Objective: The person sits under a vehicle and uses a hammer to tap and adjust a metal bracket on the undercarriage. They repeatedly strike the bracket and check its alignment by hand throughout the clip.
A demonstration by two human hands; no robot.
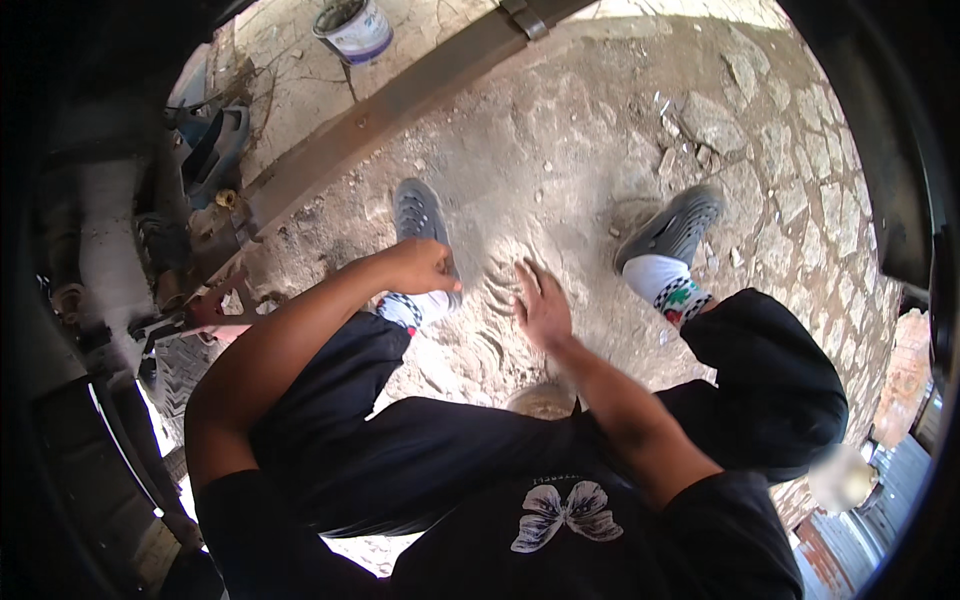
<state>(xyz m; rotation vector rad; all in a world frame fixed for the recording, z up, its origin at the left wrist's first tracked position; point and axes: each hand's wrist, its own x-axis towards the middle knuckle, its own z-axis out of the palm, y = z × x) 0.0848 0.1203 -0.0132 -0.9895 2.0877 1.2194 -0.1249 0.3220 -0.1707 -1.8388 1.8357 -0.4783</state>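
My left hand (420,267) hovers beside my left shoe (417,212), a dark grey slip-on with grooves. Its fingers are curled in, and whatever they may hold is hidden. To the right of it, my right hand (546,310) reaches over the loose, sandy soil (493,345) between my feet. Those fingers are stretched and apart, with nothing in them; I cannot tell if the tips touch the soil. Curved furrows mark the soil by the fingertips. Farther right stands my right shoe (675,225), with a white patterned sock (660,275) above it.
A rusty metal beam (375,125) runs diagonally beyond my feet. Behind it stands a white and purple bucket (358,35). Dark metal machine parts (160,240) crowd the left side. Loose stones (712,122) and rough stone paving (825,205) lie to the right.
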